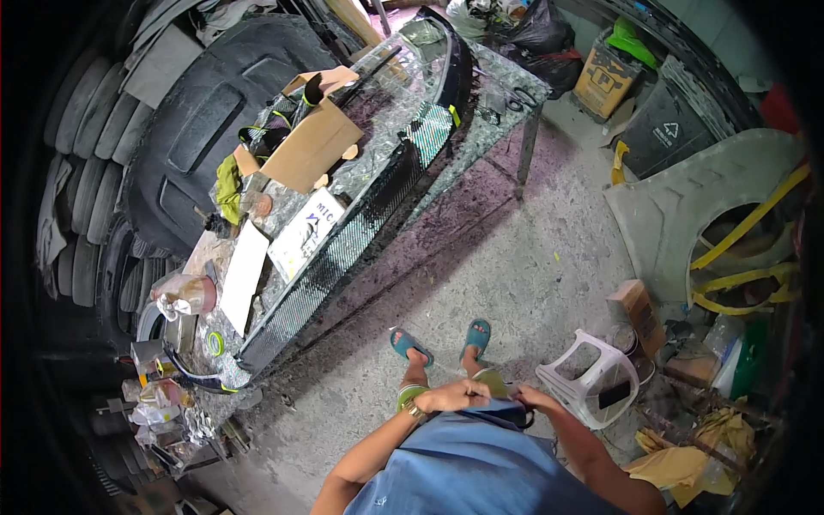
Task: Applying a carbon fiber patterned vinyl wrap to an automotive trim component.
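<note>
Where both hands touch it, the shirt hem runs sideways.

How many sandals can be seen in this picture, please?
2. The left sandal is on the person's left foot, and the right sandal on the right foot, both on the floor. None others are visible.

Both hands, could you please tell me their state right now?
Left hand: curled at the blue shirt; hold unclear.
Right hand: near the shirt; cannot tell.
</note>
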Action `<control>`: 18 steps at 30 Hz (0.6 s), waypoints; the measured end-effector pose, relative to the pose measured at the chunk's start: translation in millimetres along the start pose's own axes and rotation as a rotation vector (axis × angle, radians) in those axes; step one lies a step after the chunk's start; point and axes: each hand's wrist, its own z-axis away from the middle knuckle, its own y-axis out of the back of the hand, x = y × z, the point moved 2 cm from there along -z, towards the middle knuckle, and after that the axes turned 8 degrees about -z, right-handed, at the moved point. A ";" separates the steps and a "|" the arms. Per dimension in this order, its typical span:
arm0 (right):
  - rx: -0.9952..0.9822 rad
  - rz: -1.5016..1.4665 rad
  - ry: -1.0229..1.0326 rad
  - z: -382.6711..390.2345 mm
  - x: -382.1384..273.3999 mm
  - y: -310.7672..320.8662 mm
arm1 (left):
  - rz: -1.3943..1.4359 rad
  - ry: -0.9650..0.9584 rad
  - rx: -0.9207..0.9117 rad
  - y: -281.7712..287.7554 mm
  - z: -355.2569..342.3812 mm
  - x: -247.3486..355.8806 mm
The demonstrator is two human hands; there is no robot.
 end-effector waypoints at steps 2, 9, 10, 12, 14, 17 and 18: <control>-0.290 0.186 0.158 5.5 17.3 5.5 | 0.039 -0.042 -0.148 3.3 15.2 47.8; -0.209 0.888 0.487 85.0 -114.4 -41.3 | 0.050 -0.045 0.074 4.5 52.0 31.5; -0.225 0.962 0.429 72.6 -115.7 -47.2 | 0.008 0.024 0.104 6.2 52.2 36.4; -0.184 0.982 0.333 51.0 -123.2 -46.5 | -0.041 0.094 0.143 7.7 52.4 44.0; -0.062 0.841 0.431 26.8 -111.5 -42.6 | -0.168 0.116 0.305 11.5 54.0 50.5; 0.034 0.599 0.658 6.2 -92.6 -52.9 | -0.331 0.122 0.506 9.7 64.1 30.7; 0.036 0.571 0.656 5.5 -89.5 -54.8 | -0.373 0.115 0.553 8.6 68.5 28.1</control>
